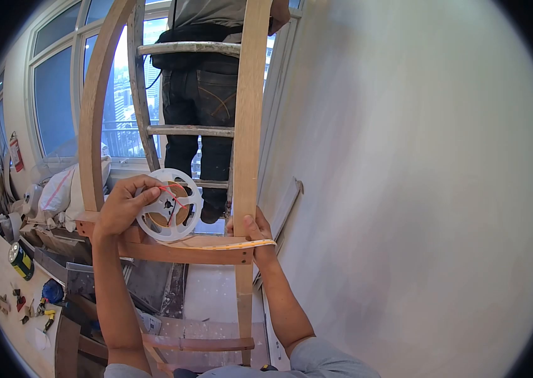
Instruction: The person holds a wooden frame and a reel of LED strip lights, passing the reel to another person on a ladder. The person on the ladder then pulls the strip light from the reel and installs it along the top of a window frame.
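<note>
My left hand (121, 206) is closed at the rim of a white plastic reel (194, 217) of LED strip, with thin red wires (175, 187) at its fingertips. From the reel's underside a length of yellowish LED strip (232, 245) runs right, along a wooden ladder rung (184, 253), and reaches across my right wrist. My right hand (260, 228) is wrapped round the right wooden upright (252, 126) of the ladder, thumb in front and some fingers hidden behind it.
A person (200, 94) in dark trousers stands beyond on another ladder (191, 130) by the windows. A white wall (417, 189) fills the right side. At lower left, a table (2, 309) bears a dark can (21, 261), a blue roll (53, 290) and small tools.
</note>
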`<state>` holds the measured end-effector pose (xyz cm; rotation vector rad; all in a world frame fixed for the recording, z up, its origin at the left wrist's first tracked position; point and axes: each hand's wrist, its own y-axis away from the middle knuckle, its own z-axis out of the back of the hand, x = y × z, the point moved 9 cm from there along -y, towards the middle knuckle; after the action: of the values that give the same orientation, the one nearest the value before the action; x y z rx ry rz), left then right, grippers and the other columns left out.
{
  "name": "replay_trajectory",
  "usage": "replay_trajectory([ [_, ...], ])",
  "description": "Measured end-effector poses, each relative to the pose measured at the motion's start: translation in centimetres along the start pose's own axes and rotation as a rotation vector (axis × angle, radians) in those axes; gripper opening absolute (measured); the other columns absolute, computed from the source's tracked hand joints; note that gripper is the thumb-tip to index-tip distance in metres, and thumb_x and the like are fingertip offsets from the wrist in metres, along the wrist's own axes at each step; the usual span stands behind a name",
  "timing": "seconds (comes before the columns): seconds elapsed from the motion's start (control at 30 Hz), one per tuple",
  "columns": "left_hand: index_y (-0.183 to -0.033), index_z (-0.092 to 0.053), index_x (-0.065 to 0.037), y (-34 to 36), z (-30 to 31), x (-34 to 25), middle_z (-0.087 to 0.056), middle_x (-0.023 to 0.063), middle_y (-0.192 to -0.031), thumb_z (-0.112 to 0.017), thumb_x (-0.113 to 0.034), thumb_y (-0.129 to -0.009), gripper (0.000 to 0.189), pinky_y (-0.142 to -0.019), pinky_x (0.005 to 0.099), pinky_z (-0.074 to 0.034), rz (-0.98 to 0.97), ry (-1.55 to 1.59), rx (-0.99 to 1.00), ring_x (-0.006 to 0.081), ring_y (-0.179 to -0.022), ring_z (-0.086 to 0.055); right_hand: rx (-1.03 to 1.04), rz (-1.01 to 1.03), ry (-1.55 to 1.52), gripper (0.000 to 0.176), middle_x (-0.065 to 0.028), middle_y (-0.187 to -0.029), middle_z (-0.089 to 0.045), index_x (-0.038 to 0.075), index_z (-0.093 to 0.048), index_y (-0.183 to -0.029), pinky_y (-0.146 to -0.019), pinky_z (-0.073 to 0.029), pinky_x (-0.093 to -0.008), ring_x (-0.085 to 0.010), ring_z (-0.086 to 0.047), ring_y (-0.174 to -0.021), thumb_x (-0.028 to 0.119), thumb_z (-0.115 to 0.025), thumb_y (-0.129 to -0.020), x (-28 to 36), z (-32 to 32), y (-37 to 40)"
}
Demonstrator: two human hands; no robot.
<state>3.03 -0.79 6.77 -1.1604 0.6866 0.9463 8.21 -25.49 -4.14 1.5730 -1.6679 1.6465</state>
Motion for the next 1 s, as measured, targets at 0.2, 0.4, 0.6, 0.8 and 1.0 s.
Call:
replay_trajectory([
  [0.2, -0.099, -0.069, 0.001, -0.01, -0.03, -0.07, -0.068, 0.0020, -0.088, -0.063, -0.012, -0.093, 0.015, -0.075, 0.0223, -0.051, -0.003, -0.004, 0.002, 0.0065, -0.082, -0.061, -0.027, -0.001, 0.019, 0.047, -0.0082, -0.086, -0.063, 0.006, -0.052, -0.118, -0.068, -0.050, -0.0283, -0.0136, -0.059, -0.074, 0.046, -0.059, -0.093, 0.09, 0.06, 0.03],
  [0.4, -0.100, -0.069, 0.001, 0.02, -0.10, -0.14, -0.068, 0.0022, -0.088, -0.063, -0.012, -0.093, 0.016, -0.074, 0.0223, -0.051, 0.000, 0.000, 0.000, 0.0066, -0.081, -0.061, -0.019, 0.004, 0.031, 0.049, -0.0089, -0.085, -0.063, 0.006, -0.052, -0.119, -0.066, -0.051, -0.0291, -0.0144, -0.060, -0.073, 0.047, -0.059, -0.093, 0.20, 0.05, 0.01],
  [0.6, -0.100, -0.069, 0.001, -0.01, -0.08, -0.20, -0.069, 0.0029, -0.088, -0.064, -0.013, -0.093, 0.017, -0.074, 0.0226, -0.051, -0.012, -0.009, 0.002, 0.0070, -0.081, -0.061, -0.013, 0.013, 0.012, 0.048, -0.0088, -0.085, -0.064, 0.007, -0.052, -0.121, -0.066, -0.051, -0.0290, -0.0142, -0.060, -0.073, 0.046, -0.059, -0.093, 0.17, 0.02, 0.02],
  [0.8, -0.100, -0.069, 0.001, -0.04, 0.02, 0.02, -0.069, 0.0035, -0.088, -0.064, -0.014, -0.093, 0.017, -0.075, 0.0227, -0.051, -0.007, -0.004, 0.003, 0.0075, -0.081, -0.062, -0.011, 0.009, 0.017, 0.047, -0.0084, -0.085, -0.064, 0.007, -0.052, -0.120, -0.066, -0.051, -0.0290, -0.0142, -0.060, -0.073, 0.046, -0.058, -0.094, 0.24, -0.02, 0.04],
  [1.0, -0.100, -0.069, 0.001, -0.08, -0.01, 0.11, -0.069, 0.0034, -0.088, -0.064, -0.014, -0.093, 0.017, -0.074, 0.0228, -0.051, -0.011, 0.017, 0.002, 0.0076, -0.081, -0.062, -0.018, 0.031, 0.039, 0.048, -0.0083, -0.085, -0.063, 0.007, -0.052, -0.119, -0.066, -0.051, -0.0287, -0.0142, -0.060, -0.073, 0.047, -0.058, -0.094, -0.05, 0.28, -0.12],
])
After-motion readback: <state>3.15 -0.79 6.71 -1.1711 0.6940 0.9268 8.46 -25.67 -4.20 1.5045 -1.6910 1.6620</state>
